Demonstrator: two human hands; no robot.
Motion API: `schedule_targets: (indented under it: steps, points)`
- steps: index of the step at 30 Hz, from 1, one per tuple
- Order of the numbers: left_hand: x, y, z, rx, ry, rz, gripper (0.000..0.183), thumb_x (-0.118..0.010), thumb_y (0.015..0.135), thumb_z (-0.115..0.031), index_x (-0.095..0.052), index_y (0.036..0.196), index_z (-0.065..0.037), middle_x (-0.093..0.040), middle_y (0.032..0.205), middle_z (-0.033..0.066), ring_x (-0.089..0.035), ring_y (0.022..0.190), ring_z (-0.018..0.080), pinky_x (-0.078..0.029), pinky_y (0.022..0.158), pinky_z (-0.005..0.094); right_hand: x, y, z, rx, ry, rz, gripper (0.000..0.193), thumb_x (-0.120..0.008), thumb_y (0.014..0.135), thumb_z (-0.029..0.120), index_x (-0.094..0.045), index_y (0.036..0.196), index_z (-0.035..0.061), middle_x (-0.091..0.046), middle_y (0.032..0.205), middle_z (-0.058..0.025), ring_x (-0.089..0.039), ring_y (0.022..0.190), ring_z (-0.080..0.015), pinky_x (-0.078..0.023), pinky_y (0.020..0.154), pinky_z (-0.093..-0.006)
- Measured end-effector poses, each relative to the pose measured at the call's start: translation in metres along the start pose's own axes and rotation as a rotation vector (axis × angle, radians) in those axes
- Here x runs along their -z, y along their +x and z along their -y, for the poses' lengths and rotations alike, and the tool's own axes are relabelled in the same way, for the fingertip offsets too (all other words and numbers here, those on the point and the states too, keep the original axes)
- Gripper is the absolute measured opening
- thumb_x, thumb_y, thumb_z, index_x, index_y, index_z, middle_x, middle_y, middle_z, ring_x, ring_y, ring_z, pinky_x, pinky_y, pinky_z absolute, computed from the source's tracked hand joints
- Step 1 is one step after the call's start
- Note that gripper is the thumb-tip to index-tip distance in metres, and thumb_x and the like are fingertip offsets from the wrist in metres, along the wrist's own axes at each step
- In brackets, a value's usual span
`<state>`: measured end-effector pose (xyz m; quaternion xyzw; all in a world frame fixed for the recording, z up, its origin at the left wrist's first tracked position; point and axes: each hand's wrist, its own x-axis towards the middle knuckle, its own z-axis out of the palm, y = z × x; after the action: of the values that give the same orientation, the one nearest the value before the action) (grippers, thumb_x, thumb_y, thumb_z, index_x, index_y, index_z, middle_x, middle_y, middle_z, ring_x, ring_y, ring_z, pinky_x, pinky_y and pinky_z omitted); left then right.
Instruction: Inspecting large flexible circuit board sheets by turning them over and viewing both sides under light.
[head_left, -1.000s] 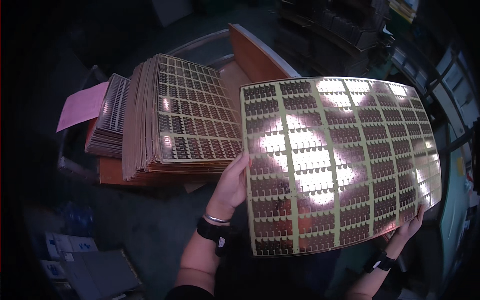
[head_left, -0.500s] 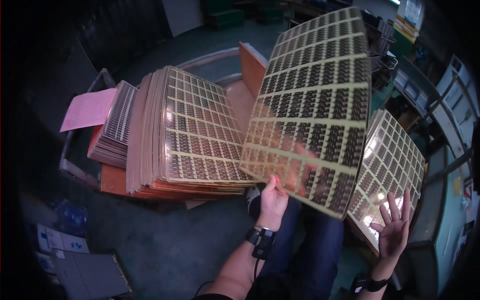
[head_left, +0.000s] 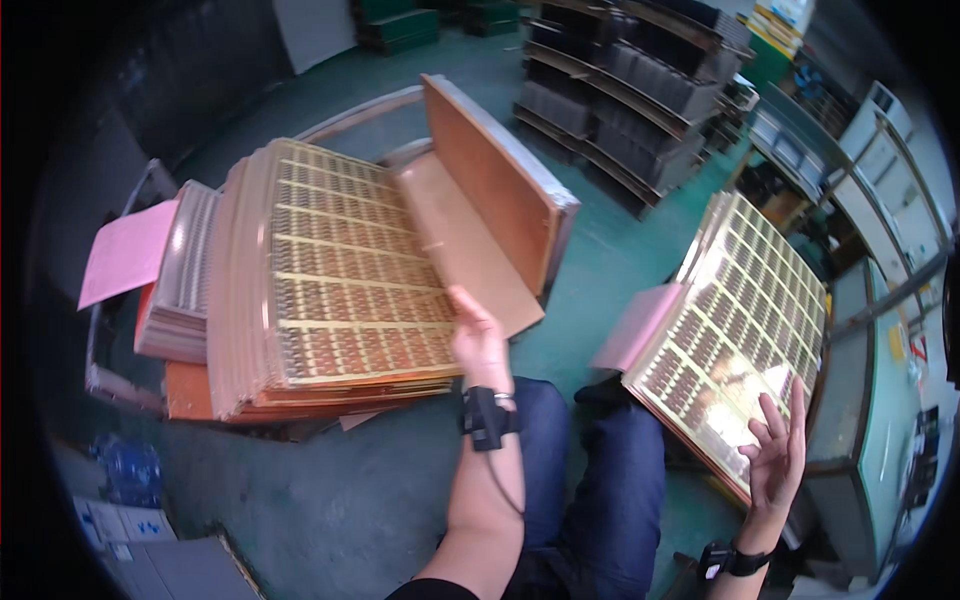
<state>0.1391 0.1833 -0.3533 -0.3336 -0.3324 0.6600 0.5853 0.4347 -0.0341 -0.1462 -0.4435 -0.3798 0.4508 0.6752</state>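
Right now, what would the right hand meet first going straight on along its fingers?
Most likely the patterned panel at the front of the right-hand stack: the open right hand points up across its face. Depth is unclear, so it might pass in front without touching.

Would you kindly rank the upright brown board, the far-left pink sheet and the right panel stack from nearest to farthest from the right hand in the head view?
From the right hand:
1. Right panel stack: on the right, directly behind the fingers.
2. Upright brown board: upper middle.
3. Far-left pink sheet: beyond the left stack.
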Motion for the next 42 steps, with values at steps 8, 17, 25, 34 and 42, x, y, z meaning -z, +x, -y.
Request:
schedule_targets:
  steps: [8,17,25,34,42]
  points:
    - [-0.005,-0.056,-0.014,-0.245,0.581,-0.164,0.052,-0.016,0.094,-0.040,-0.042,0.124,-0.006,-0.045,0.128,0.0123,-0.042,0.118,0.0281,-0.035,0.100,0.0410,0.118,-0.016,-0.031,-0.053,-0.529,-0.423,0.038,-0.042,0.092,0.012,-0.039,0.129,0.0030,-0.053,0.116,-0.0158,-0.057,0.097,-0.0181,-0.046,0.081,-0.0269]
    - [0.058,-0.082,0.110,0.741,2.036,-0.108,0.047,-0.051,0.088,-0.020,-0.037,0.128,-0.001,-0.039,0.130,0.0162,-0.036,0.121,0.0222,-0.027,0.101,0.0337,0.197,-0.061,-0.081,-0.308,-1.775,-0.712,0.045,-0.037,0.090,0.021,-0.034,0.130,0.0011,-0.028,0.135,-0.0268,-0.027,0.126,-0.0383,-0.023,0.102,-0.0452]
    - [0.079,-0.085,0.117,0.879,2.182,0.003,0.049,-0.053,0.086,-0.012,-0.036,0.129,0.002,-0.039,0.131,0.0181,-0.037,0.121,0.0206,-0.028,0.099,0.0280,0.160,-0.066,-0.074,-0.251,-1.724,-0.598,0.047,-0.040,0.090,0.020,-0.032,0.133,0.0050,-0.025,0.137,-0.0252,-0.021,0.130,-0.0368,-0.018,0.105,-0.0440]
    - [0.017,-0.131,0.147,0.867,1.833,-0.156,0.043,-0.050,0.085,-0.006,-0.038,0.125,0.005,-0.051,0.118,0.0137,-0.049,0.110,0.0194,-0.039,0.093,0.0311,0.178,-0.100,-0.038,0.011,-0.642,-0.649,0.039,-0.043,0.091,0.011,-0.039,0.128,-0.0016,-0.047,0.124,-0.0139,-0.049,0.109,-0.0179,-0.039,0.091,-0.0269]
    - [-0.010,-0.147,0.083,0.452,1.440,-0.369,0.034,-0.044,0.090,-0.009,-0.039,0.122,0.000,-0.047,0.121,0.0134,-0.043,0.115,0.0236,-0.036,0.099,0.0390,0.108,-0.103,-0.035,-0.369,0.152,-0.402,0.045,-0.046,0.090,0.017,-0.034,0.127,-0.0044,-0.056,0.107,-0.0153,-0.061,0.082,-0.0177,-0.057,0.056,-0.0264]
